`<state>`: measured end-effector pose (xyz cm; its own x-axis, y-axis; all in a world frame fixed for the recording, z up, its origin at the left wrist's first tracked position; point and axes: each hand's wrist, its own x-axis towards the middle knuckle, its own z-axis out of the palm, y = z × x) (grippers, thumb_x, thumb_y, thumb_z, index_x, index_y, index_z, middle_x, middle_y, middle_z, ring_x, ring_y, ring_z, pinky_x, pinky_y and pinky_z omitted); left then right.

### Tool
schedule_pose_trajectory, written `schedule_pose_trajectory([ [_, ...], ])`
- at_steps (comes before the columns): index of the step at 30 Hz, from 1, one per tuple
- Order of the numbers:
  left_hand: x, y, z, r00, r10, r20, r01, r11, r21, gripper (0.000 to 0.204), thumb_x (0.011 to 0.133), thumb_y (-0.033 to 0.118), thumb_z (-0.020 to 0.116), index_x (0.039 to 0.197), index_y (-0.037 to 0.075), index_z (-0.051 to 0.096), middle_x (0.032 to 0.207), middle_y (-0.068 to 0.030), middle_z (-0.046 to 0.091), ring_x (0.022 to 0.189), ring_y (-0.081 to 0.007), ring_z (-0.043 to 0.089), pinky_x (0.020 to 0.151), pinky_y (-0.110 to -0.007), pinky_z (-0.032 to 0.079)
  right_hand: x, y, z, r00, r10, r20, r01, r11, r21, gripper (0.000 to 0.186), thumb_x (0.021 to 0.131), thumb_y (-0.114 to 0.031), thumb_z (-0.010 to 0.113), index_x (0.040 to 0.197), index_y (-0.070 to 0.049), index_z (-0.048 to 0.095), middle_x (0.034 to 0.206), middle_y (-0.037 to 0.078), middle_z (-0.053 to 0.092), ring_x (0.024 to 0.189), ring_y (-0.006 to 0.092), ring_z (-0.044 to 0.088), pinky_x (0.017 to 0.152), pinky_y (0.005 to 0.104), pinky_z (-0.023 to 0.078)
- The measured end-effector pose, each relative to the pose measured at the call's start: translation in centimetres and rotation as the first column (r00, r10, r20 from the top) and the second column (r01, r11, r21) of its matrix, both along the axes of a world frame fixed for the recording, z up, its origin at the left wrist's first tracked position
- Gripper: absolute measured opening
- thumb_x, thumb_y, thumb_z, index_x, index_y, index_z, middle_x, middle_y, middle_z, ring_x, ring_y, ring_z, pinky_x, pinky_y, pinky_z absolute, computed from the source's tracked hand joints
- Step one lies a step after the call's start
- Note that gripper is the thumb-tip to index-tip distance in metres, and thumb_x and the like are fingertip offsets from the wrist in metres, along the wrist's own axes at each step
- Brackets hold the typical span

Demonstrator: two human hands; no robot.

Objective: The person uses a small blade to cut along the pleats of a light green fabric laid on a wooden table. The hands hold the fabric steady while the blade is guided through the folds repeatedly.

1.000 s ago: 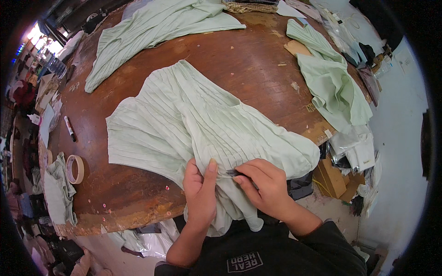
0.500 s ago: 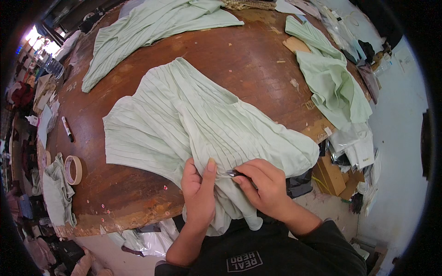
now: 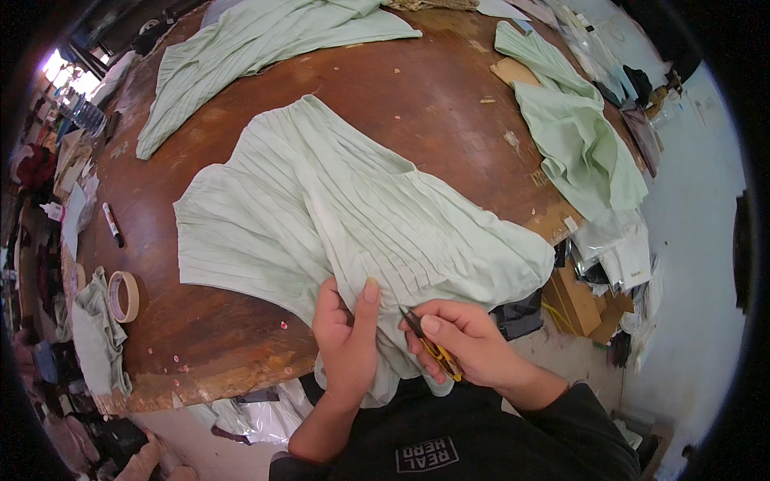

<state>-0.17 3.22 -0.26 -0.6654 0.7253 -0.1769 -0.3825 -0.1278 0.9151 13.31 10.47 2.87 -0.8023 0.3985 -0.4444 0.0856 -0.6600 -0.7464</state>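
A pale green pleated garment [image 3: 365, 200] lies spread over the table's near edge, its lower part hanging toward my body. My left hand [image 3: 350, 346] pinches its cloth between thumb and fingers at the near side. In my right hand [image 3: 481, 349] is a pair of yellow-handled thread snips [image 3: 436, 351], gripped with the dark blades pointing up and left. The blade tips are at the cloth just right of my left thumb; whether they touch it I cannot tell.
More pale green garments lie at the far left [image 3: 265, 44] and far right [image 3: 573, 128] of the wooden table [image 3: 449, 96]. On the left are a tape roll [image 3: 123, 297], a marker [image 3: 113, 224] and a folded cloth [image 3: 100, 337]. A cardboard box [image 3: 575, 301] stands beyond the right edge.
My right hand has turned, so the yellow handles of the snips now show below the fingers. The blades have swung from pointing left to pointing up and left. My left hand keeps its pinch.
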Motion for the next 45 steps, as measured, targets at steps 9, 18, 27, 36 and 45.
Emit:
schedule_pose_trajectory([
  [9,0.2,-0.1,-0.2,1.0,0.008,-0.018,-0.007,1.0,0.014,0.019,0.095,0.009,0.057,0.11,-0.002,0.051,0.099,-0.0029,0.059,0.088,-0.0051,0.051,0.079,-0.019,0.041,-0.1,-0.3,-0.9,1.0,-0.006,0.013,0.006,1.0,-0.019,0.032,0.1,-0.026,0.048,0.105,0.003,0.058,0.08,0.004,0.059,0.054,0.0074,0.05,0.046,0.0218,0.04],
  [18,0.3,-0.3,-0.3,1.0,0.001,-0.016,-0.001,1.0,0.013,0.02,0.096,0.009,0.056,0.111,-0.002,0.05,0.101,-0.0036,0.059,0.09,-0.0055,0.052,0.081,-0.02,0.041,-0.2,-0.6,-1.7,0.997,-0.061,-0.056,0.059,0.997,-0.051,0.031,0.1,-0.026,0.048,0.103,0.003,0.058,0.08,0.004,0.059,0.054,0.0064,0.047,0.045,0.021,0.037],
  [27,0.5,-0.4,-0.6,1.0,0.015,0.0,-0.015,0.999,0.047,0.019,0.096,0.009,0.056,0.111,-0.002,0.05,0.1,-0.0041,0.059,0.09,-0.0054,0.052,0.08,-0.02,0.042,-0.4,-0.9,-1.9,0.99,-0.135,-0.05,0.132,0.99,-0.052,0.029,0.099,-0.021,0.05,0.103,0.007,0.057,0.078,0.01,0.06,0.049,0.008,0.045,0.043,0.021,0.035],
  [36,0.6,-0.4,-0.3,1.0,0.019,0.009,-0.02,0.998,0.056,0.017,0.096,0.009,0.056,0.109,-0.001,0.05,0.099,-0.0037,0.06,0.088,-0.0053,0.053,0.079,-0.02,0.042,-0.6,-1.0,-1.9,0.988,-0.152,-0.027,0.152,0.988,0.002,0.025,0.098,-0.018,0.052,0.098,0.006,0.058,0.075,0.009,0.06,0.047,0.0074,0.042,0.043,0.021,0.033],
  [45,0.7,-0.5,-0.5,0.998,0.019,-0.053,-0.017,1.0,0.021,0.022,0.095,0.008,0.057,0.113,-0.003,0.049,0.103,-0.0047,0.06,0.093,-0.0063,0.053,0.084,-0.021,0.042,-0.1,-1.2,-2.1,0.958,-0.224,-0.178,0.275,0.894,0.354,0.019,0.091,-0.014,0.062,0.101,0.002,0.06,0.075,0.005,0.059,0.05,0.0087,0.044,0.045,0.0235,0.036],
])
